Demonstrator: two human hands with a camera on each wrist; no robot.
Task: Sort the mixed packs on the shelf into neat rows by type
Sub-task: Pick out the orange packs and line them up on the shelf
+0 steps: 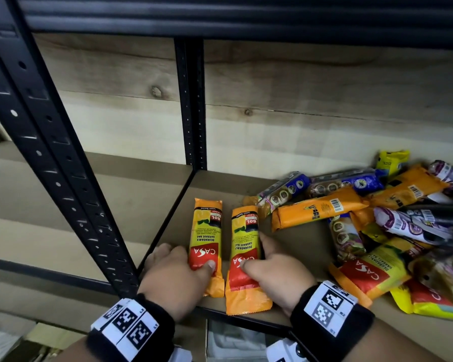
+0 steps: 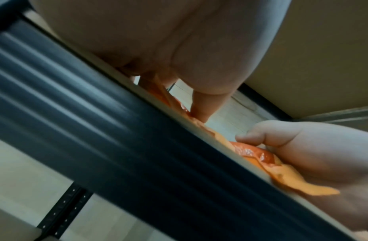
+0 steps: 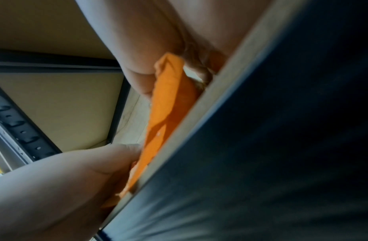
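Note:
Two orange-and-yellow CASA garbage-bag packs lie side by side, lengthwise, at the left of the shelf board [image 1: 301, 246]. My left hand [image 1: 186, 259] grips the left pack [image 1: 207, 231], thumb on its red end and fingers along its left side. My right hand [image 1: 256, 254] grips the right pack [image 1: 245, 231] the same way, thumb on top and fingers along its right side. The left wrist view shows my left thumb [image 2: 201, 107] pressing an orange pack [image 2: 160, 91], with the right hand [image 2: 302, 146] on the other pack [image 2: 261, 156]. An orange pack [image 3: 168, 106] fills the middle of the right wrist view.
A jumbled pile of mixed packs [image 1: 377, 218] covers the right of the shelf: orange, blue, purple-white and yellow ones, overlapping. A black slotted upright [image 1: 50, 165] stands at the left and another post [image 1: 191, 100] at the back. The dark front rail [image 2: 117, 130] runs under both wrists.

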